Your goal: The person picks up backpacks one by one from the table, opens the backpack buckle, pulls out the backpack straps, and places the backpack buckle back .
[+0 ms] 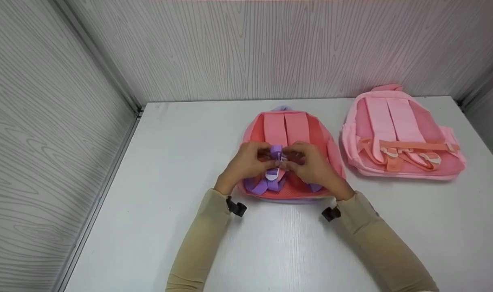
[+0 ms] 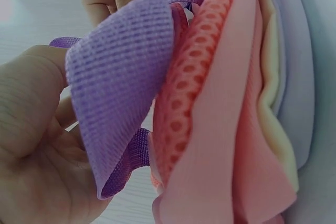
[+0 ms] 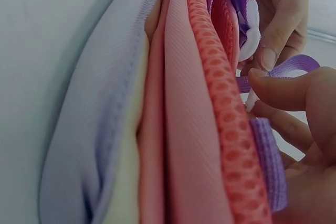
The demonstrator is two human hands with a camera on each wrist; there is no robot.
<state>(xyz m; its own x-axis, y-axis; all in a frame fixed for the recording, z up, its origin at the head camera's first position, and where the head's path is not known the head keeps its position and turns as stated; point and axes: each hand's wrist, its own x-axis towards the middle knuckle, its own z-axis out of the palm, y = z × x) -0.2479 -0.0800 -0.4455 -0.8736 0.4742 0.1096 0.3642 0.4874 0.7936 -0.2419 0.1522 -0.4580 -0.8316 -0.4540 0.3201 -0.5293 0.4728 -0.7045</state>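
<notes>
A coral backpack (image 1: 295, 190) lies with its shoulder straps up at the middle of the table. Over its lower half, my left hand (image 1: 246, 162) and right hand (image 1: 313, 165) meet fingertip to fingertip. Between them they pinch a purple webbing strap (image 1: 276, 149) with a small white buckle, mostly hidden by the fingers. A white strap adjuster (image 1: 272, 174) hangs just below. In the left wrist view, a wide purple strap loop (image 2: 126, 72) passes in front of my left palm. My right thumb (image 3: 286, 90) presses on the thin strap in the right wrist view.
A light pink backpack (image 1: 378, 121) with orange straps (image 1: 420, 146) lies to the right, also straps up. White table surface (image 1: 169, 162) extends left and in front. Wood-grained panels (image 1: 230, 48) stand behind and at the left.
</notes>
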